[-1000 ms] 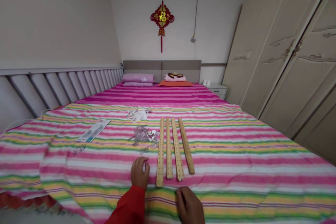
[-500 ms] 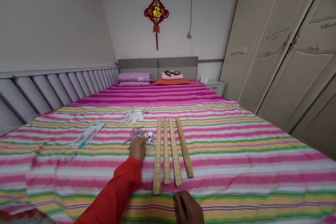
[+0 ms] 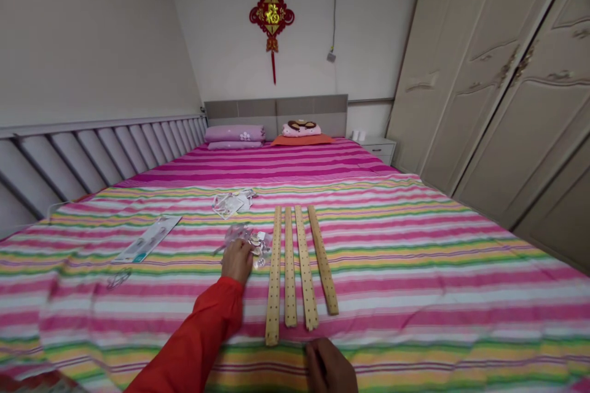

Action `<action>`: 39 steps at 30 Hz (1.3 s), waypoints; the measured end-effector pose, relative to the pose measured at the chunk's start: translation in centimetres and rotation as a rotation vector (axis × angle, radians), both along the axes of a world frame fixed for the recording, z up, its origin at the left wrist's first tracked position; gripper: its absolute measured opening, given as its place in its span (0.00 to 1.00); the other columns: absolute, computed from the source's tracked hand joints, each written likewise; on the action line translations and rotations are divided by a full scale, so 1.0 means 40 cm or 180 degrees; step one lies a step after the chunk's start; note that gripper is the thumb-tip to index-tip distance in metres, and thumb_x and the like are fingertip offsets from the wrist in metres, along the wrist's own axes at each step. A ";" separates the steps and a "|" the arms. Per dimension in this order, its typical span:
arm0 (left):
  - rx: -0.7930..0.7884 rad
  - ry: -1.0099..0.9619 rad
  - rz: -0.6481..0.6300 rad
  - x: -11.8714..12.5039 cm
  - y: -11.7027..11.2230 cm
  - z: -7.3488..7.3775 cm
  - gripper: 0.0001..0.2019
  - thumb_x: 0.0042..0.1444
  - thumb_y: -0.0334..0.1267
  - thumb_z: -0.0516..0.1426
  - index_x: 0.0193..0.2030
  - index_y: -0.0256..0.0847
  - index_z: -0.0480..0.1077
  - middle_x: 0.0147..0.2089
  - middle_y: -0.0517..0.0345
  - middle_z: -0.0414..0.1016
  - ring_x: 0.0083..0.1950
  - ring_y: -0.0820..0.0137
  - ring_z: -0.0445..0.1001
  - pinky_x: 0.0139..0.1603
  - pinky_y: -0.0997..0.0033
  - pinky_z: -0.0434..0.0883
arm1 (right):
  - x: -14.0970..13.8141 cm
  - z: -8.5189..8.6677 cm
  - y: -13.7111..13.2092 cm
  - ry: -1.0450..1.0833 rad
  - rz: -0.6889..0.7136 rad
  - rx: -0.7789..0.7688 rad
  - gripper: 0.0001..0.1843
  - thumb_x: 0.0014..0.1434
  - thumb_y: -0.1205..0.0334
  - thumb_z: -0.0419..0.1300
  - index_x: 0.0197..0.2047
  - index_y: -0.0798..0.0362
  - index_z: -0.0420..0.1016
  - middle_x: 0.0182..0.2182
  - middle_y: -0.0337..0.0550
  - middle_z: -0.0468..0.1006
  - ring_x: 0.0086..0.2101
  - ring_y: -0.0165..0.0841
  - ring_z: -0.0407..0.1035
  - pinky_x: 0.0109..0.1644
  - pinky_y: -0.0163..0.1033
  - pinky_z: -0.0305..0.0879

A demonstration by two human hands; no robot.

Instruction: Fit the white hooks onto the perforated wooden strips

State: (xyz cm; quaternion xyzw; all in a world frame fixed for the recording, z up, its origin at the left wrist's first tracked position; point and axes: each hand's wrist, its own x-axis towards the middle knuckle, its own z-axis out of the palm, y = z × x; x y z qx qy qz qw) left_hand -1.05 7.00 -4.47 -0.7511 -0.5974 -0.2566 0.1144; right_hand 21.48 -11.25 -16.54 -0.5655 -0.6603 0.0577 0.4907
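Note:
My left hand, in a red sleeve, reaches into a small heap of clear plastic packaging and shiny little pieces. Its fingers are bent together at the heap; what they pinch is hidden. Close by on the right lie wooden strips with rows of small holes, side by side lengthwise. Just below their near ends rests my right hand, with fingers curled in. Anything inside that closed hand cannot be made out.
A striped sheet covers the bed. Farther up lie clear packets and cards. To the left are a long card package and a thin wire-like item. A slatted rail borders the left side; wardrobes stand right.
My left hand stays at the heap with a slight shift of its fingers. My right hand keeps its curled pose. The whole view has tilted a little.

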 end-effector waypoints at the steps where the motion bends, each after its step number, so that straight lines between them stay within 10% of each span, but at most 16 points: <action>1: 0.0052 -0.0068 -0.0055 -0.002 -0.004 0.002 0.09 0.50 0.29 0.54 0.33 0.40 0.76 0.37 0.49 0.73 0.41 0.59 0.70 0.40 0.62 0.65 | 0.001 0.002 0.000 -0.0005 -0.0007 0.0004 0.19 0.64 0.53 0.46 0.25 0.49 0.65 0.19 0.38 0.69 0.20 0.29 0.64 0.25 0.32 0.57; 12: 0.0332 -0.1412 -0.0399 -0.038 -0.029 -0.002 0.06 0.49 0.37 0.56 0.30 0.40 0.74 0.34 0.52 0.74 0.40 0.63 0.71 0.43 0.63 0.69 | -0.005 0.007 0.000 0.0128 -0.0053 -0.0021 0.19 0.64 0.52 0.47 0.25 0.49 0.66 0.19 0.38 0.70 0.21 0.30 0.66 0.26 0.33 0.57; 24: -0.0930 -0.5030 0.0281 -0.005 -0.101 0.021 0.20 0.28 0.44 0.67 0.30 0.37 0.74 0.27 0.58 0.77 0.28 0.72 0.74 0.30 0.73 0.72 | 0.000 0.016 -0.006 0.0237 0.0078 -0.0114 0.19 0.64 0.51 0.47 0.26 0.50 0.67 0.20 0.38 0.69 0.22 0.30 0.65 0.27 0.33 0.58; 34: -0.1522 -0.4538 0.0073 0.024 -0.161 -0.031 0.21 0.26 0.45 0.68 0.28 0.34 0.73 0.24 0.55 0.77 0.26 0.70 0.74 0.30 0.70 0.72 | -0.001 0.032 -0.013 0.0245 0.0041 -0.0138 0.19 0.63 0.51 0.48 0.25 0.50 0.66 0.19 0.38 0.68 0.22 0.30 0.65 0.27 0.32 0.58; 39: -0.0680 -0.3536 0.0031 0.031 -0.165 -0.056 0.17 0.40 0.50 0.61 0.31 0.38 0.72 0.28 0.55 0.76 0.30 0.69 0.74 0.34 0.68 0.72 | -0.001 0.032 -0.013 0.0231 0.0065 -0.0135 0.19 0.64 0.51 0.48 0.25 0.50 0.66 0.20 0.39 0.69 0.23 0.31 0.65 0.27 0.33 0.59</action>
